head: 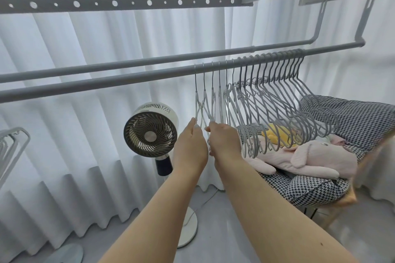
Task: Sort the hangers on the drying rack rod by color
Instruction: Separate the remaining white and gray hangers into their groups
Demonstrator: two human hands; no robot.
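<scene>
White curtain (85,92) backing the rod (106,83); grey hangers (288,102) bunching right of the fingers, pale hangers (213,96) hanging directly above them. Left hand (190,147) and right hand (224,143) each pinching a pale hanger's lower edge. Looking light, stiff, tangle-prone; better gripping near the hook.

Bright diffuse backlight through curtains (106,53), wide-angle bending at edges.

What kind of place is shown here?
Probably a home laundry corner: a drying rack rod with hangers, white curtains, a standing fan and a cushioned chair.
</scene>
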